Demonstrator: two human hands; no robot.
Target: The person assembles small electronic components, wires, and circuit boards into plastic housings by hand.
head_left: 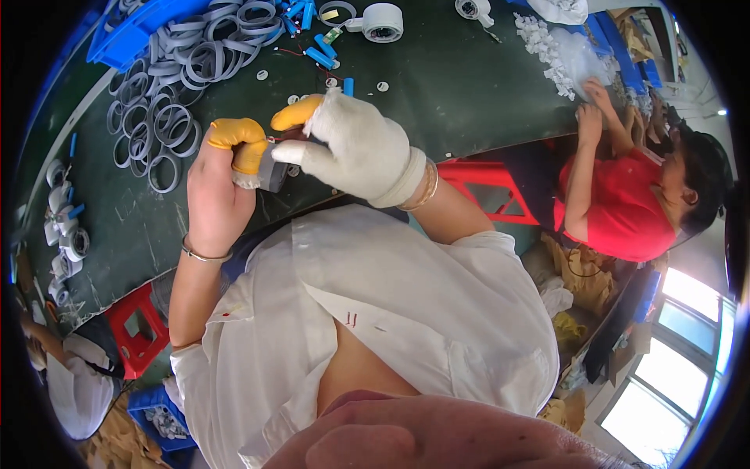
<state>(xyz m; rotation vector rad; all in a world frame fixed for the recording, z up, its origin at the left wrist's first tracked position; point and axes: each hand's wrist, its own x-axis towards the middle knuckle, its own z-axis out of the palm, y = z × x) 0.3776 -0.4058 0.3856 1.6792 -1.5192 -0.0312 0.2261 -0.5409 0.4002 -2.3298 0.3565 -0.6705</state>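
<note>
the left hand (221, 181) is gripping a translucent grey piece (272, 173) in its curled fingers, holding it above the table (437, 94) near the middle of the near edge. yellow covers (248, 142) are wrapping the fingers of this hand, and a bangle (205, 255) is circling its wrist. the right hand (355, 147), wearing a white glove (367, 156) with a yellow cover on the forefinger, is bending in just beside the piece. its thumb and forefinger are standing apart at the tips; whether they are pinching anything is too unclear to tell.

a heap of grey rings (164, 173) is spreading toward the left edge, and a blue bin (117, 47) is sitting at the far left corner. blue cylinders (319, 56) and a white round housing (383, 23) are lying toward the far edge. more white housings (76, 244) are lining the left edge. small white pieces (539, 47) are lying in a pile toward the right edge, where a person in a red top (625, 207) is sitting, holding 2 hands (590, 121) over the table.
</note>
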